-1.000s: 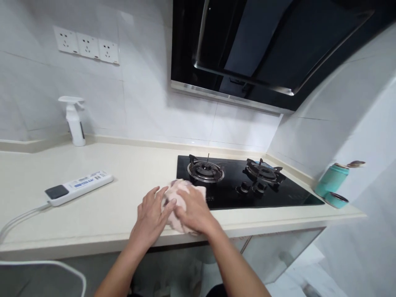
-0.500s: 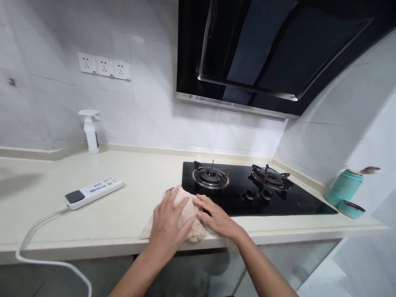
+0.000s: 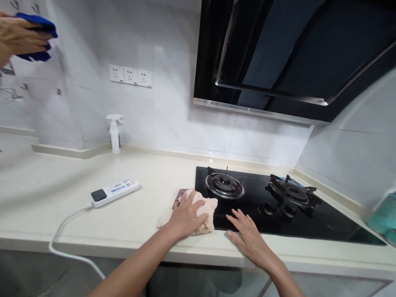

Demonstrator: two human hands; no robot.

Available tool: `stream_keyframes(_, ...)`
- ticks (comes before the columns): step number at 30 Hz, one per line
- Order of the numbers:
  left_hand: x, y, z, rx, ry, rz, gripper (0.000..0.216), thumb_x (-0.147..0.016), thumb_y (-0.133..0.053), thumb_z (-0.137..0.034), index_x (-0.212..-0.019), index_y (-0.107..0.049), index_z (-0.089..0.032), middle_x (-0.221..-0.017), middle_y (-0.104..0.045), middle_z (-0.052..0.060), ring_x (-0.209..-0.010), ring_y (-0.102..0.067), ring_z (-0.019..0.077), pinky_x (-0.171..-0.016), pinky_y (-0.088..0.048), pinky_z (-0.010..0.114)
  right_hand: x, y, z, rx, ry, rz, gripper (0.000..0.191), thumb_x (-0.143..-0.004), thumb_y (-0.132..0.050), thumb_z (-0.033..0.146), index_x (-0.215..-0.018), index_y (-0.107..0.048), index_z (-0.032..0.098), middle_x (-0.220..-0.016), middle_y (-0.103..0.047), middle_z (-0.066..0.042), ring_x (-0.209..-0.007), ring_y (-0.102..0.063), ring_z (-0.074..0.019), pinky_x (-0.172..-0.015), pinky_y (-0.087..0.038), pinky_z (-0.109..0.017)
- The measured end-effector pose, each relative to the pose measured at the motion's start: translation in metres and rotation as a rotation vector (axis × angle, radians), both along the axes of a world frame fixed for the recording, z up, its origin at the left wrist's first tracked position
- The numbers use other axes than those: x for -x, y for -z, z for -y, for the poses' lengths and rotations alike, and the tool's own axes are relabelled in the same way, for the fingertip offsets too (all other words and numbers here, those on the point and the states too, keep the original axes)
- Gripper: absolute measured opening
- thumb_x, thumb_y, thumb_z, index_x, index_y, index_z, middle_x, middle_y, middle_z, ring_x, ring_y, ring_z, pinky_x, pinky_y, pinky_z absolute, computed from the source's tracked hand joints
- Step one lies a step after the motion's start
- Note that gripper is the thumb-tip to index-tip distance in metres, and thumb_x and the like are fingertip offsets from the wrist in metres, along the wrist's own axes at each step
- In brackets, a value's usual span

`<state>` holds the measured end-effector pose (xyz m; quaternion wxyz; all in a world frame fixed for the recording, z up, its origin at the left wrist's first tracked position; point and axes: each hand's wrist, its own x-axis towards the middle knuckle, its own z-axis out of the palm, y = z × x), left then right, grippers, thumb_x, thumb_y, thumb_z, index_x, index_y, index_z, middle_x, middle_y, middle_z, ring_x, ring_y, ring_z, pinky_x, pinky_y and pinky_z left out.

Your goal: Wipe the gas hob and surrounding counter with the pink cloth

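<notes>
A pale pink cloth (image 3: 208,207) with a purple patch lies partly crumpled on the counter against the left edge of the black gas stove (image 3: 247,198). My left hand (image 3: 187,214) rests over this cloth, its fingers curved into the fabric and gripping it. What lies under the palm is hidden. Apart from the cloth, to its right, my right hand (image 3: 249,237) hovers or rests at the stove's front edge, fingers stretched out and holding nothing.
A white power strip (image 3: 116,192) with a cable lies on the counter (image 3: 148,173), left of the cloth. Behind it stands a white spray bottle (image 3: 114,134). A range hood (image 3: 262,53) overhangs the stove. At upper left, another person's hand (image 3: 21,35) holds a blue cloth (image 3: 40,24).
My right hand has come off the cloth and moved right to the stove edge. Under my left hand the cloth is more spread out. The view has turned left, bringing another person's hand in.
</notes>
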<state>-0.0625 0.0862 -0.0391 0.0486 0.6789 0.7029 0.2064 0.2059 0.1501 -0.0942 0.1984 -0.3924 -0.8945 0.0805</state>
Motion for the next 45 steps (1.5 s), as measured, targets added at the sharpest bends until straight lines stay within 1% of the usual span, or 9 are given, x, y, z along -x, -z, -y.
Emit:
stream_keyframes(6, 0.034, 0.004, -0.062, 0.017, -0.049, -0.003, 0.055, -0.095, -0.054, -0.057, -0.146, -0.055, -0.037, -0.171, -0.027, 0.008, -0.156, -0.017, 0.0436, -0.119, -0.022, 0.072, 0.025, -0.039, -0.009, 0.143, -0.117, 0.062, 0.055, -0.105, -0.039, 0.057, -0.145, -0.061, 0.025, -0.158, -0.047, -0.010, -0.150, -0.036, -0.0316, -0.124, -0.029, -0.054)
stream_keyframes(10, 0.050, 0.006, -0.104, 0.021, -0.065, -0.018, 0.059, -0.095, -0.051, -0.062, -0.146, -0.055, -0.034, -0.170, -0.027, 0.012, -0.155, -0.018, 0.0456, -0.117, -0.021, 0.075, 0.074, -0.063, -0.032, 0.061, -0.271, 0.105, 0.042, -0.104, -0.046, 0.042, -0.133, -0.068, 0.021, -0.135, -0.063, -0.013, -0.126, -0.059, -0.0298, -0.111, -0.045, -0.047)
stream_keyframes(17, 0.078, 0.006, -0.166, 0.049, -0.152, -0.059, 0.064, -0.095, -0.045, -0.067, -0.150, -0.051, -0.036, -0.173, -0.021, 0.010, -0.157, -0.014, 0.0452, -0.118, -0.021, 0.073, 0.134, -0.041, -0.056, -0.165, -0.300, 0.035, 0.022, -0.100, -0.057, 0.026, -0.119, -0.065, 0.020, -0.118, -0.060, -0.010, -0.109, -0.054, -0.0280, -0.097, -0.048, -0.046)
stream_keyframes(25, 0.113, 0.007, -0.251, 0.074, -0.231, -0.087, 0.070, -0.092, -0.034, -0.075, -0.150, -0.048, -0.040, -0.174, -0.017, 0.005, -0.158, -0.012, 0.0410, -0.120, -0.018, 0.071, 0.127, -0.040, -0.060, -0.015, -0.347, -0.004, 0.029, -0.099, -0.059, 0.023, -0.127, -0.059, 0.022, -0.125, -0.055, -0.011, -0.115, -0.051, -0.0281, -0.103, -0.046, -0.052)
stream_keyframes(29, 0.133, 0.004, -0.274, 0.091, -0.265, -0.096, 0.067, -0.093, -0.035, -0.073, -0.150, -0.048, -0.041, -0.174, -0.017, 0.007, -0.157, -0.013, 0.0430, -0.116, -0.018, 0.077, 0.126, -0.045, -0.063, 0.042, -0.349, -0.002, 0.030, -0.096, -0.061, 0.022, -0.126, -0.059, 0.023, -0.126, -0.055, -0.010, -0.116, -0.052, -0.0275, -0.103, -0.046, -0.051)
stream_keyframes(33, 0.146, 0.001, -0.266, 0.099, -0.287, -0.112, 0.061, -0.093, -0.040, -0.068, -0.149, -0.049, -0.044, -0.174, -0.018, 0.005, -0.156, -0.016, 0.0431, -0.113, -0.021, 0.078, 0.125, -0.042, -0.063, 0.055, -0.350, -0.038, 0.031, -0.096, -0.062, 0.023, -0.126, -0.059, 0.025, -0.127, -0.054, -0.009, -0.117, -0.050, -0.0266, -0.105, -0.045, -0.049)
stream_keyframes(37, 0.143, 0.001, -0.226, 0.081, -0.309, -0.137, 0.058, -0.095, -0.042, -0.066, -0.148, -0.051, -0.042, -0.173, -0.019, 0.005, -0.155, -0.020, 0.0423, -0.115, -0.023, 0.074, 0.124, -0.034, -0.068, 0.019, -0.363, -0.099, 0.029, -0.097, -0.062, 0.026, -0.126, -0.060, 0.027, -0.125, -0.056, -0.007, -0.117, -0.049, -0.0257, -0.105, -0.042, -0.048)
stream_keyframes(41, 0.124, 0.001, -0.163, 0.067, -0.314, -0.162, 0.055, -0.095, -0.045, -0.064, -0.145, -0.055, -0.041, -0.172, -0.023, 0.007, -0.155, -0.022, 0.0423, -0.115, -0.026, 0.072, 0.126, -0.029, -0.083, 0.001, -0.353, -0.164, 0.016, -0.102, -0.054, 0.030, -0.111, -0.066, 0.026, -0.112, -0.062, -0.006, -0.109, -0.055, -0.0239, -0.098, -0.043, -0.044)
stream_keyframes(45, 0.091, 0.004, -0.076, 0.030, -0.271, -0.206, 0.052, -0.096, -0.050, -0.059, -0.143, -0.058, -0.039, -0.171, -0.025, 0.008, -0.156, -0.022, 0.0393, -0.119, -0.027, 0.067, 0.126, -0.026, -0.093, -0.008, -0.288, -0.245, 0.031, -0.107, -0.042, 0.033, -0.089, -0.065, 0.022, -0.094, -0.062, -0.005, -0.093, -0.057, -0.0207, -0.089, -0.046, -0.038)
